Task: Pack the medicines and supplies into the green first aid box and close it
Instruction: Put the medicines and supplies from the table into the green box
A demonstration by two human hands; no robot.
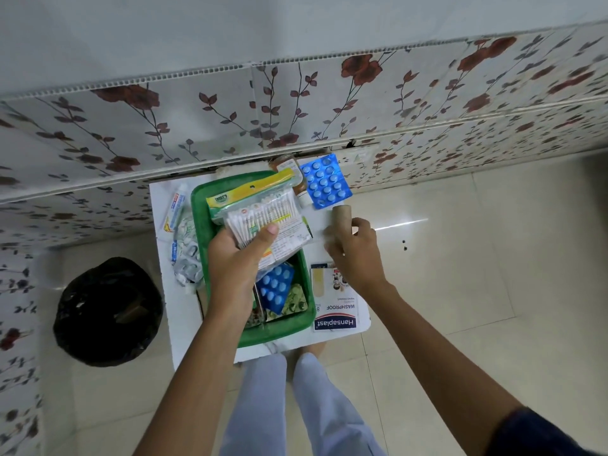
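- Left hand (241, 258) is seen at the centre of the frame, closed around a clear packet of cotton swabs (260, 210), with the thumb pressed on the packet's near edge; a printed paper leaflet (289, 240) is held together with it.
- The packet is held above the far half of the green first aid box (200, 218), which is found open at the middle of the frame on a white tabletop (332, 225).
- Inside the near part of the box, a blue blister strip (274, 287) and a green-backed strip (296, 302) are seen lying against each other.
- Right hand (353, 250) is placed just right of the box, its fingers curled around the lower end of a tan cardboard tube (342, 218) that stands on the tabletop.
- A larger blue blister pack (325, 181) is seen at the far right corner of the tabletop, lying partly over a brown bottle (289, 166) beside the wall.
- A Hansaplast plaster box (335, 311) is laid flat at the near right, just beside the green box.
- To the left of the green box, a tube of ointment (174, 209) and several silver blister strips (189, 258) are piled together.
- A black bag (108, 311) is seen on the floor at lower left, well apart from the tabletop.
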